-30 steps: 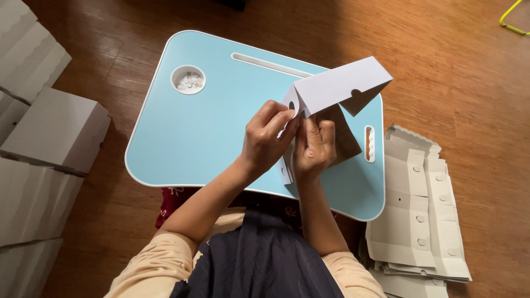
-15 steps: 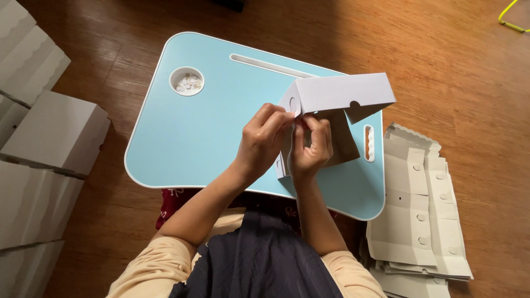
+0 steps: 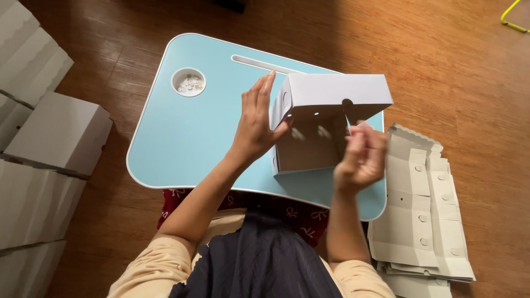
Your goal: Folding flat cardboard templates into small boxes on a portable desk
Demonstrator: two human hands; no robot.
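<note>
1. Dark cloth of the person's lap and tan sleeves fill the near edge; both forearms reach forward over the pale blue desk [image 3: 182, 138].
2. Right hand [image 3: 361, 160]: a moment ago it was pressed against the box beside the left hand; now it has come off the card and hangs just in front of the box's open side, blurred. Fingers look loosely curled, and whether anything small sits in that grip I cannot tell; it does not hold the box.
3. Left hand [image 3: 256, 124]: it stays on the box, now laid flat along the left wall, fingers straight and pointing away, thumb tucked round the near corner. An open, bracing grip rather than a pinch.
4. Box [image 3: 326, 118]: grey-white card, standing on the right half of the desk with its open side turned towards the person. Earlier it was a half-folded shape with a flap slanting up; now the top panel lies level and the walls stand square, so I judge the shell is largely formed.
5. Right of the desk, on the wooden floor [image 3: 441, 55], lies a stack of flat blanks [image 3: 422, 221].
6. Farther left, the desk's round cup well [image 3: 188, 83] holds small pale discs.
7. Finished boxes [image 3: 38, 127] are piled at the far left.
</note>
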